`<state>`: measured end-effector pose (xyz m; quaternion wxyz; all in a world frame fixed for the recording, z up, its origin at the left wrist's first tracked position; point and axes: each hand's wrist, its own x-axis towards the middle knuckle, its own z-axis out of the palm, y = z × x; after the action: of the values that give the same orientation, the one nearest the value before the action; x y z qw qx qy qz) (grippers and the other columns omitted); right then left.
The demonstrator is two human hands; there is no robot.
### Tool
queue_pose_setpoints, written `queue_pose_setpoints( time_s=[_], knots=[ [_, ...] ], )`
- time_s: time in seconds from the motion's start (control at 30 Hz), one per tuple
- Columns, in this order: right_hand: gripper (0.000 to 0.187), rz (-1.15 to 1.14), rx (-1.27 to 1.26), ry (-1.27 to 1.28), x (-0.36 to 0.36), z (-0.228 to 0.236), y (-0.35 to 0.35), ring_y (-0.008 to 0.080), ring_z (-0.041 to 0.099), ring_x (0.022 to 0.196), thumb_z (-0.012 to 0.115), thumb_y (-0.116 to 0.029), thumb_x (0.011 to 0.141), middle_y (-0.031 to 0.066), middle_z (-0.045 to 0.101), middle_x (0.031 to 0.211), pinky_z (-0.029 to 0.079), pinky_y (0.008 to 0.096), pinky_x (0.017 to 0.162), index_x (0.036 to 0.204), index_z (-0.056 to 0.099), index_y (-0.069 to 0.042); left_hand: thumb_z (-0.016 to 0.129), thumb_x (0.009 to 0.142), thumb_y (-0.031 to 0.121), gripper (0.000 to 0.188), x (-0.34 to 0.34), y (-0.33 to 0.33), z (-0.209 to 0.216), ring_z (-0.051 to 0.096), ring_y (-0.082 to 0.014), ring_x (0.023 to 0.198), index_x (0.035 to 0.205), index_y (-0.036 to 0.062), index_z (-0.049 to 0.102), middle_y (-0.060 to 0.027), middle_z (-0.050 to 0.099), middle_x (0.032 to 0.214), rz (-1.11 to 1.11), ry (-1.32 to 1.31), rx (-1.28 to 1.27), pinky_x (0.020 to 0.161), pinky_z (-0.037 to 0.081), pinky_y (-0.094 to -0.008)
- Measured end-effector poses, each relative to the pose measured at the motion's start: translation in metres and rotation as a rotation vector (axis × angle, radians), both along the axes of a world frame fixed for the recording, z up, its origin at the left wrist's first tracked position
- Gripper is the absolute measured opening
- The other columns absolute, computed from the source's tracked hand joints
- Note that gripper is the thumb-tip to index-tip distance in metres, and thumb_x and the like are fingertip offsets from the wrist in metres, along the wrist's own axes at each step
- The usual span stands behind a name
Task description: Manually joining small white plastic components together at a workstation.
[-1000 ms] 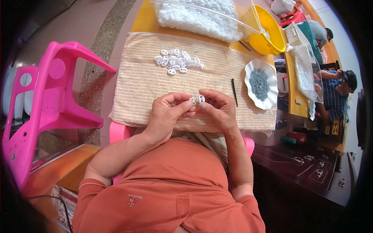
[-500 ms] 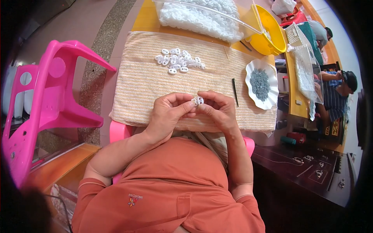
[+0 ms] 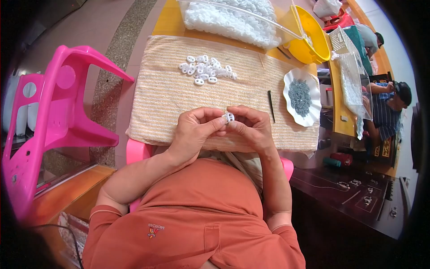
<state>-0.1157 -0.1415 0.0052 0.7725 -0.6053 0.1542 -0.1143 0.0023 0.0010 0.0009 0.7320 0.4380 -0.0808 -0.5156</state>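
Note:
Between my fingertips, low over the towel, is a small white oval plastic piece (image 3: 230, 117) with two holes, like a cord lock. My right hand (image 3: 251, 127) pinches it from the right with thumb and forefinger. The closed thumb and fingers of my left hand (image 3: 195, 127) meet its left side; a second pale bit there is mostly hidden by the fingertips. Beyond my hands, a loose pile of the same white pieces (image 3: 207, 69) lies on the striped towel (image 3: 165, 98). To the right, a white scalloped dish (image 3: 288, 101) holds many small grey parts (image 3: 299, 96).
A thin black stick (image 3: 271, 106) lies left of the dish. At the far edge stand a clear bin (image 3: 286, 28) of white pieces and a yellow basin (image 3: 309, 45). A pink chair (image 3: 67, 96) is on the left. Another person (image 3: 385, 110) sits at a table on the right.
The white piece has turned slightly and sits closer against my left fingertips, where two separate bits showed before. My hands have stayed nearly in place.

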Motion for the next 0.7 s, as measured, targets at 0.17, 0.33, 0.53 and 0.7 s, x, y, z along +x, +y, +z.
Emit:
queue_pose_setpoints(
  time_s=[0.17,0.33,0.53,0.7],
  knots=[
    [0.033,0.014,0.014,-0.019,-0.0007,-0.0023,-0.0003,0.0160,0.062,0.096,0.063,0.003,0.084,0.0095,0.063,0.104,0.053,0.0279,0.083,0.117,0.058,0.005,0.066,0.086,0.005,0.017,-0.0003,0.0008,0.0015,0.062,-0.0092,0.073,0.100,-0.0038,0.063,-0.0067,0.066,0.085,0.000,0.010,0.000,0.068,0.053,-0.0207],
    [0.032,0.015,0.039,-0.024,-0.0017,-0.0023,-0.0005,0.0160,0.063,0.095,0.064,0.003,0.084,0.0099,0.063,0.104,0.053,0.0278,0.082,0.116,0.058,0.005,0.064,0.086,0.004,0.014,0.0000,0.0015,0.0002,0.063,-0.0117,0.073,0.099,-0.0014,0.063,-0.0080,0.066,0.086,-0.018,0.020,-0.010,0.068,0.055,-0.0231],
    [0.031,0.029,0.040,-0.047,-0.0021,-0.0035,-0.0013,0.0157,0.063,0.094,0.065,0.003,0.083,0.0096,0.064,0.104,0.053,0.0272,0.081,0.114,0.060,0.005,0.064,0.086,0.003,0.015,0.0000,0.0021,-0.0010,0.064,-0.0122,0.074,0.100,-0.0020,0.062,-0.0083,0.066,0.086,-0.038,0.035,-0.019,0.068,0.055,-0.0232],
    [0.030,0.024,0.026,-0.045,-0.0038,-0.0053,-0.0023,0.0156,0.063,0.093,0.064,0.004,0.083,0.0096,0.064,0.103,0.053,0.0267,0.081,0.113,0.061,0.005,0.064,0.086,0.003,0.015,0.0000,0.0022,0.0018,0.064,-0.0131,0.073,0.101,-0.0014,0.062,-0.0094,0.067,0.088,-0.053,0.100,-0.012,0.067,0.056,-0.0231]
  ],
)
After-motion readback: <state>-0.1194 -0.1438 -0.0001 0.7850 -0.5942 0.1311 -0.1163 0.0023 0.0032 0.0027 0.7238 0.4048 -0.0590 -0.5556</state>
